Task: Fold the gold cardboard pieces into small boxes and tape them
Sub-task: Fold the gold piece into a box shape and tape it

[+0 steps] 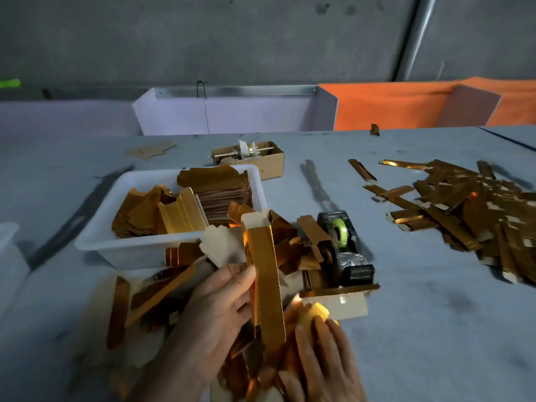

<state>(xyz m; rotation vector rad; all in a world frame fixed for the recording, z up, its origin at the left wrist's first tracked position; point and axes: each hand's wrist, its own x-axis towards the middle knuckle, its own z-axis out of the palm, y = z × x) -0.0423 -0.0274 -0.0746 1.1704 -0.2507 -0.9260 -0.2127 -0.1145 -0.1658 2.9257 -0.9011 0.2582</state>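
My left hand (214,311) grips a long, narrow gold cardboard box (265,274) that stands tilted away from me, its far end flaps open. My right hand (322,361) lies with straight fingers on the loose gold pieces (314,313) just below that box. A black tape dispenser (345,250) with a green-cored roll sits just right of the box. Flat gold blanks (185,210) fill a white tray (95,242) behind my left hand.
A heap of folded gold boxes (470,210) covers the table's right side. A small brown carton (261,158) with a spool stands behind the tray. Loose gold scraps (139,303) litter the table at the left. A white bin (232,111) and orange cloth (391,105) stand beyond the table.
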